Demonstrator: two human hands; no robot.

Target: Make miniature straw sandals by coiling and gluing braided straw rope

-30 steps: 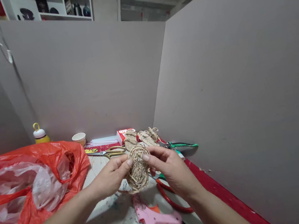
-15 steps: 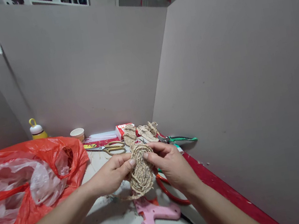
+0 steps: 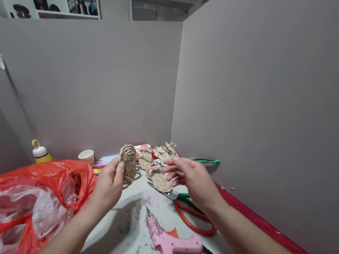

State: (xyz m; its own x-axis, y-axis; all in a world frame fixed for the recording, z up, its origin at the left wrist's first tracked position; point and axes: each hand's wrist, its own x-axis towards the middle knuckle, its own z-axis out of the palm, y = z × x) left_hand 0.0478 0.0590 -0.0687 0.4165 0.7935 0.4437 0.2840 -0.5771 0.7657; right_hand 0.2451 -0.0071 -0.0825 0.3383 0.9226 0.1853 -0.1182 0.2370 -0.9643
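My left hand (image 3: 109,182) pinches a small sole-shaped piece of coiled straw cord (image 3: 128,160), held upright above the table at left of centre. My right hand (image 3: 194,179) has its fingers apart and holds nothing. Just left of its fingertips lies a miniature straw slipper (image 3: 159,181) with a strap across it; whether they touch I cannot tell. Under that slipper are the blades of scissors with red handles (image 3: 194,224). A pink glue gun (image 3: 167,242) lies closer to me, its nozzle pointing away and a glue stick in its rear.
A red plastic bag (image 3: 71,163) with clear bags inside fills the left side. At the back stand a paper cup (image 3: 87,157) and a yellow bottle (image 3: 41,153). More straw slippers (image 3: 145,157) lie beyond my hands. Grey panels (image 3: 247,88) enclose the table.
The coiled straw sole has gone from between both hands to my left hand alone, farther left and up. My right hand has let go and opened. The slipper and glue gun nozzle are now uncovered.
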